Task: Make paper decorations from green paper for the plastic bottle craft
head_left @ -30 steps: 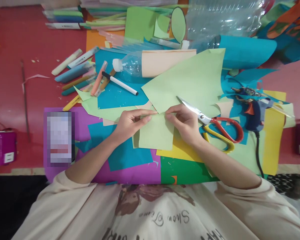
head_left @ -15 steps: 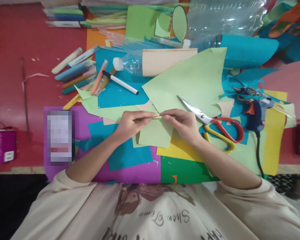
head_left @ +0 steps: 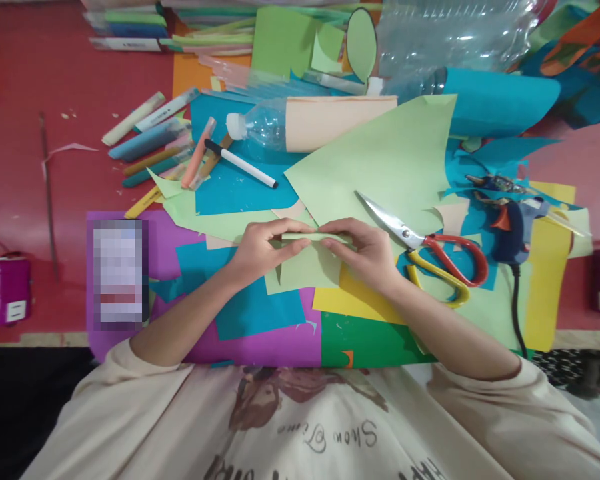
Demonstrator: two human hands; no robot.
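Between both hands is a small piece of light green paper [head_left: 314,237], seen nearly edge-on as a narrow strip with a fold. My left hand [head_left: 265,248] pinches its left end between thumb and fingers. At the right end my right hand [head_left: 363,250] pinches it in the same way. Another light green paper piece [head_left: 305,270] lies just beneath. Right of my right hand rest scissors [head_left: 405,233] with one red and one yellow handle, blades partly spread over a large light green sheet [head_left: 380,157].
A bottle wrapped in peach paper [head_left: 340,123] lies beyond the hands. Markers [head_left: 150,150] are piled at the left, near a phone [head_left: 119,270] with a blurred screen. A blue glue gun [head_left: 515,230] with a black cord lies at the right. Coloured paper covers the table.
The held paper has tilted from showing its flat face to showing a narrow folded edge. My fingertips have parted slightly along it, and both thumbs sit a little lower.
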